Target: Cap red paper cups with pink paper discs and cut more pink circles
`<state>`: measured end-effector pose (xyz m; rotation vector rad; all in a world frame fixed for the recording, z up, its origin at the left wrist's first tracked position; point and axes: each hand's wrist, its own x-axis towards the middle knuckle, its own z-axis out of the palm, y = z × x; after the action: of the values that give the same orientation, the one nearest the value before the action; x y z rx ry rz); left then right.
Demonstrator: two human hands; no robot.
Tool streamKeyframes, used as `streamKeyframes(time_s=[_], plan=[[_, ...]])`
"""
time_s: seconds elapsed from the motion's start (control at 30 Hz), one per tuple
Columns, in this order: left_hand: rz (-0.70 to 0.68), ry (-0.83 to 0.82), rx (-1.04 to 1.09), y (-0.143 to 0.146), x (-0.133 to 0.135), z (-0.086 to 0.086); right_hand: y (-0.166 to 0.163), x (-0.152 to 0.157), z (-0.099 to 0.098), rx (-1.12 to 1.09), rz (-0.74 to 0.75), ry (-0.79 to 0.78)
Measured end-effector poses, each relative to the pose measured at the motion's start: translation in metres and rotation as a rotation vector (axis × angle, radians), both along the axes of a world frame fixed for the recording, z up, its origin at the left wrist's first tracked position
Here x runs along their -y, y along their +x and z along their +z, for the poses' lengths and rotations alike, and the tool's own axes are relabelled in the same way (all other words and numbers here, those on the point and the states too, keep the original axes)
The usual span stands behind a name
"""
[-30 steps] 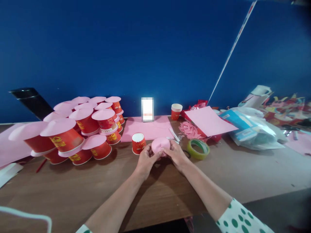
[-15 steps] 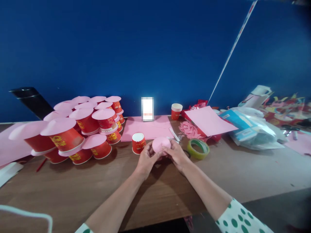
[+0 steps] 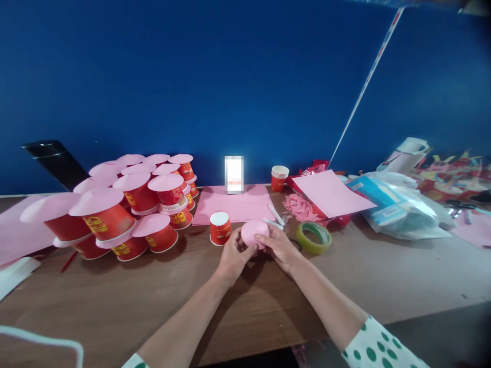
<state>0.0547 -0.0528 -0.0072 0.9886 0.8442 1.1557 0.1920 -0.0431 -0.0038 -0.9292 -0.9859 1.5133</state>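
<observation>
Between both hands, above the wooden table, is a round pink paper piece. My left hand grips its left edge, the thumb along the near side. On the right edge, my right hand pinches it with the thumb laid on top. The underside of the paper and some fingertips are hidden. A red paper cup with a white inside stands upright just left of my left hand. Close to my right hand lies a roll of clear yellowish tape.
Stacked upside-down red cups with pink paper discs fill the left. Pink sheets lie behind the hands, near a blurred phone. Nested cups, a pink sheet, crinkled paper and a plastic bag are at right.
The camera view has shifted slightly, so the scene sits a little lower and further right. Both hands keep hold of the pink paper, whose top looks smoother now.
</observation>
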Motion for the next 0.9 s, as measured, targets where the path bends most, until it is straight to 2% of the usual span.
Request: streamKeyframes(time_s=[0.13, 0.33, 0.47, 0.53, 0.63, 0.77, 0.9], plan=[[-0.004, 0.04, -0.016, 0.001, 0.001, 0.001, 0.0, 0.001, 0.001, -0.06, 0.01, -0.01], [0.0, 0.03, -0.019, 0.0, 0.0, 0.001, 0.0, 0.001, 0.003, -0.022, 0.025, -0.045], [-0.002, 0.066, -0.091, 0.001, 0.002, -0.002, 0.002, -0.006, 0.001, -0.067, -0.095, -0.046], [0.061, 0.114, -0.197, 0.003, 0.005, -0.003, 0.005, -0.009, -0.001, -0.105, -0.167, -0.068], [0.252, 0.198, -0.309, 0.005, 0.014, 0.001, 0.008, -0.011, -0.001, -0.125, -0.218, -0.083], [0.406, 0.289, -0.305, -0.004, 0.025, 0.021, 0.01, -0.008, 0.0, -0.088, -0.224, -0.067], [0.527, 0.397, -0.322, -0.034, 0.018, 0.041, 0.008, -0.004, 0.002, -0.067, -0.168, -0.055]])
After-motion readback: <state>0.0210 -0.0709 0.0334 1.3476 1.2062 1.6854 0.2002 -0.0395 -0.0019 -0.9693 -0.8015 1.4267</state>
